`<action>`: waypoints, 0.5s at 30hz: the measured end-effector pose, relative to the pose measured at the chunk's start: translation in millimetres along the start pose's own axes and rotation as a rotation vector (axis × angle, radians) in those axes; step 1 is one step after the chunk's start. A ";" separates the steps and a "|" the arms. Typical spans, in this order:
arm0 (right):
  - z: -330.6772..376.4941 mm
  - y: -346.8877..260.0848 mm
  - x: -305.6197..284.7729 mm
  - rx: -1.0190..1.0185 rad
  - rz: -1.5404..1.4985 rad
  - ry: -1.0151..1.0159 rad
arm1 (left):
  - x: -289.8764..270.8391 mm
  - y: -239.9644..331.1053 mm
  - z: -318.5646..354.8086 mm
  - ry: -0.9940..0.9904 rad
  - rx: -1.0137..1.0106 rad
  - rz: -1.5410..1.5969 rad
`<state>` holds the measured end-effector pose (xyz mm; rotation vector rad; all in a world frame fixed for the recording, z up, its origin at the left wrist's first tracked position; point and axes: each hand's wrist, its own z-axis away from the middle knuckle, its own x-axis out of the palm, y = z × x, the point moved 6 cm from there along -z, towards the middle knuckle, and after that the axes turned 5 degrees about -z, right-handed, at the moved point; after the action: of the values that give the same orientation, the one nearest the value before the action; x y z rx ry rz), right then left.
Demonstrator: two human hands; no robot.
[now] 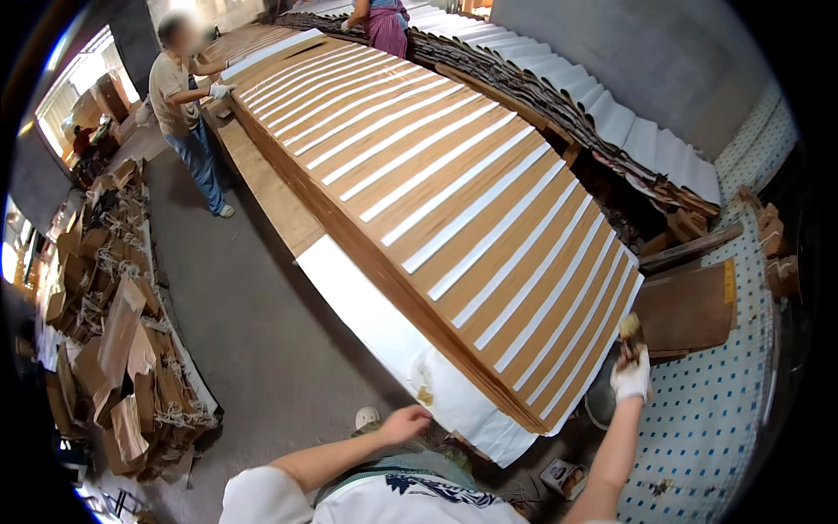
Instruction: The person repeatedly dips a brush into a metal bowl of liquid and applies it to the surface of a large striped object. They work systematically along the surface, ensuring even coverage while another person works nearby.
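In my right hand (631,377), in a white glove, is a brush (629,342) with pale bristles pointing up and away. The brush is beside the near right corner of a long layered stack of brown sheets (419,166), its upper layers stepped like shingles with white strips (500,253) between. It looks apart from the sheets, though contact is hard to judge. My left hand (407,424) is bare, loosely curled, with nothing seen in it. It is close to the white sheet (436,389) draped over the stack's near support. A round container (601,406) is partly hidden beside my right wrist.
At the far left end a person (179,105) in white gloves touches the stack; another person (384,24) stands behind it. Scrap cardboard (122,349) lies heaped on the left. Along the back wall runs a row of overlapping sheets (602,113). Dotted cloth (698,410) covers the right side.
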<state>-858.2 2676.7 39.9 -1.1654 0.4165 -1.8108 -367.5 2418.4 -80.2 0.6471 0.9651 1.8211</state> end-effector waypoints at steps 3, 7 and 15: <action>18.8 64.6 126.0 0.063 -0.027 -0.080 | -126.9 -41.5 57.8 0.314 -0.050 0.081; 8.2 141.1 242.4 0.124 0.038 -0.259 | -249.3 -77.0 167.3 0.678 -0.060 0.334; 65.3 298.6 436.6 0.211 0.030 -0.286 | -328.9 -105.2 271.8 0.996 -0.099 0.588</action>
<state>-709.7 2169.0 105.1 -1.2372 0.0745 -1.5882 28.9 2236.8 -25.7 -0.1286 1.3795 2.7878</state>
